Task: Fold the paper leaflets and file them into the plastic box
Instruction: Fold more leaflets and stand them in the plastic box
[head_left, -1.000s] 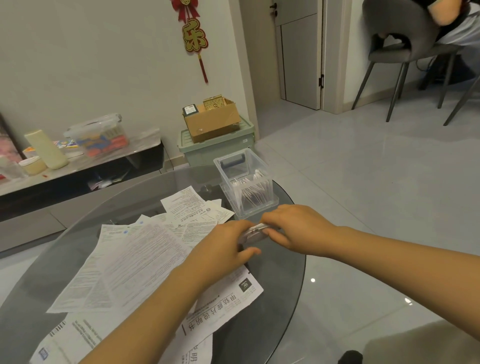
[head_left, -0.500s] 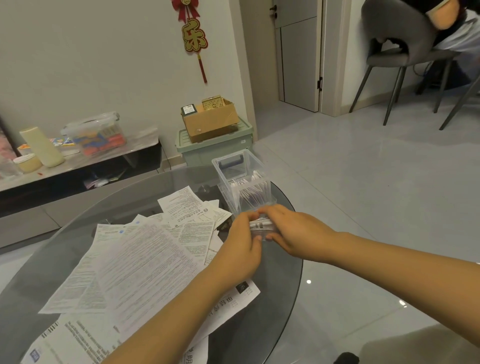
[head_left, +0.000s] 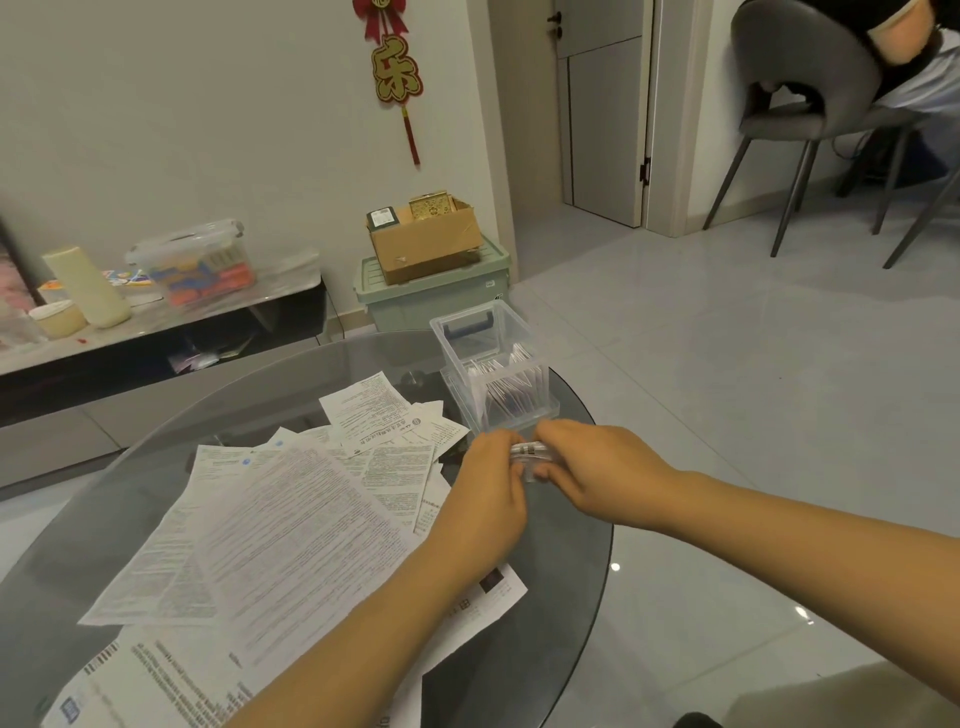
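- The left hand has slid toward the right hand, closing the gap between them.
- The small folded white paper leaflet pinched between them now looks shorter and sits nearer the clear plastic box.

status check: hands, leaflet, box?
Left hand and right hand both pinching one folded leaflet, just short of the plastic box. Box open, part filled. Unfolded leaflets on table; path clear.
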